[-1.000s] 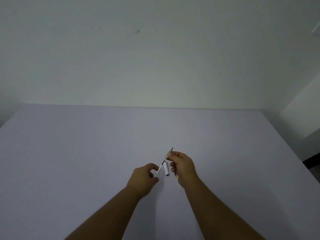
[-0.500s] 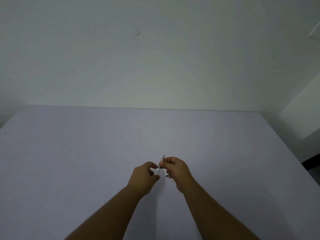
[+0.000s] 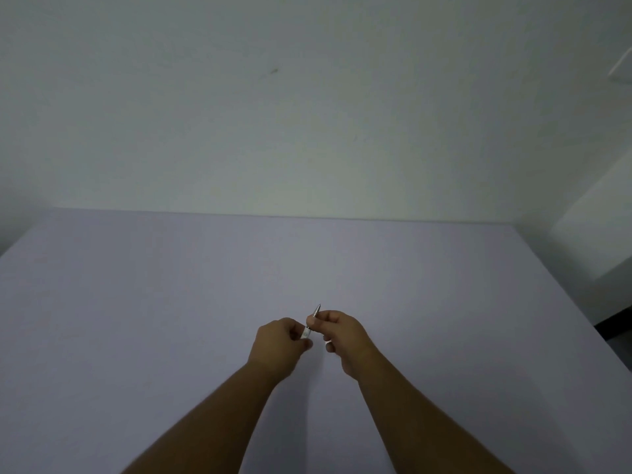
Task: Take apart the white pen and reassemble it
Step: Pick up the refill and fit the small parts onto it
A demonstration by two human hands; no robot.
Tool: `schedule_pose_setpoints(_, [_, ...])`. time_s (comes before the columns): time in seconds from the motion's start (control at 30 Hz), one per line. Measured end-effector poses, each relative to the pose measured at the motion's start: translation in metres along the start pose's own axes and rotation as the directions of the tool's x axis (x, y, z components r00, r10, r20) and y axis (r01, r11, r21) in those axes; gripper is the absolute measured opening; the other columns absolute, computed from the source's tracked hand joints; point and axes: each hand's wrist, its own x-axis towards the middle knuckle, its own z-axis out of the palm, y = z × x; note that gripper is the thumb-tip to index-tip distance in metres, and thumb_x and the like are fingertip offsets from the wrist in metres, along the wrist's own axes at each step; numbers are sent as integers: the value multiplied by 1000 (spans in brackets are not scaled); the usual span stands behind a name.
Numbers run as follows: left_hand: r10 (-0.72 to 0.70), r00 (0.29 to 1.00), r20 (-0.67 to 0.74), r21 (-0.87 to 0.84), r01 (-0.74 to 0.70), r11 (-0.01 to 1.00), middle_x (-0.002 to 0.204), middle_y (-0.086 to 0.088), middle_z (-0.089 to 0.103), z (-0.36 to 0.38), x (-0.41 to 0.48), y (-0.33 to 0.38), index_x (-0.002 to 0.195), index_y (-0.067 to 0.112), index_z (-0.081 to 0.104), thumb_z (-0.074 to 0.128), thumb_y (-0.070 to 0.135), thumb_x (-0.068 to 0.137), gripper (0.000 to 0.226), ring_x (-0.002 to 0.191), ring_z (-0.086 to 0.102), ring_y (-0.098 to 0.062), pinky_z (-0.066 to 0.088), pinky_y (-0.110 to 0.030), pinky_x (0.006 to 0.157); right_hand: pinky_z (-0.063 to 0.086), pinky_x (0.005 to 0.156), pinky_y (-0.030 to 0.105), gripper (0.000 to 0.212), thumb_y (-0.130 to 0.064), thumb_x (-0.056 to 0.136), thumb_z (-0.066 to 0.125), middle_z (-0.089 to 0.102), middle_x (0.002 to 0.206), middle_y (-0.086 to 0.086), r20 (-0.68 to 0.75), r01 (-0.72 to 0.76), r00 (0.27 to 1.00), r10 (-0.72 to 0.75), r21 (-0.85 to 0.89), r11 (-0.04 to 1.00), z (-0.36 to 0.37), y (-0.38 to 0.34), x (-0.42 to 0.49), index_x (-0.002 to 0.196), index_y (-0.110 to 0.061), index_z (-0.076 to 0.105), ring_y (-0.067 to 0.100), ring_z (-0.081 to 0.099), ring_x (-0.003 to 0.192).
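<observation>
Both hands meet over the middle of the pale lilac table [image 3: 171,302]. My left hand [image 3: 278,347] pinches the white pen barrel [image 3: 305,333], of which only a short end shows between the fingers. My right hand [image 3: 342,333] grips the pen's grey metal tip section [image 3: 315,313], which points up and away from me. The tip section and the barrel line up and touch between the two hands. A small white piece [image 3: 328,342] peeks out under my right hand's fingers; most of it is hidden.
A plain white wall [image 3: 307,114] rises behind the table's far edge. The table's right edge drops off near a white block [image 3: 595,227] and dark floor at the right.
My hands have come together: the right hand moved left and brought the tip section onto the barrel held by the left. The white piece seen between the hands earlier is now mostly hidden.
</observation>
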Motion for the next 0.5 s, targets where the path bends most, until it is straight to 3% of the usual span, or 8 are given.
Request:
schedule_pose_setpoints(0.13, [9, 1000, -11, 15, -8, 1000, 85, 1, 60, -2, 0, 0, 105, 9, 66, 69, 24, 84, 26, 74, 56, -12, 37, -12, 57, 38, 63, 25, 7, -22, 81, 70, 59, 74, -2, 8, 9, 1000, -9, -26, 1000, -1, -3, 0, 77, -19, 66, 13, 45, 70])
schedule_pose_setpoints(0.27, [27, 1000, -7, 55, -26, 998, 83, 1, 60, 0, -2, 0, 103, 8, 66, 67, 26, 85, 26, 76, 56, -14, 39, -18, 66, 39, 61, 25, 19, -30, 80, 70, 56, 72, -2, -14, -25, 1000, 23, -171, 985, 2, -5, 0, 79, -14, 59, 13, 44, 65])
schedule_pose_setpoints(0.4, [32, 999, -16, 68, -31, 997, 83, 1, 60, 1, -4, -1, 103, 8, 67, 67, 26, 85, 25, 76, 56, -14, 40, -20, 70, 40, 60, 23, 13, -22, 82, 69, 61, 82, -4, 29, 11, 1000, -8, -106, 994, 3, -7, -1, 90, -15, 62, 10, 48, 69])
schedule_pose_setpoints(0.5, [35, 999, -16, 66, -34, 997, 83, 2, 59, -1, -5, -1, 103, 9, 66, 67, 27, 85, 26, 76, 55, -13, 40, -19, 67, 38, 57, 23, 18, -30, 82, 70, 61, 78, -1, 19, 21, 1000, -18, -175, 984, 5, -8, -1, 79, -15, 60, 10, 44, 60])
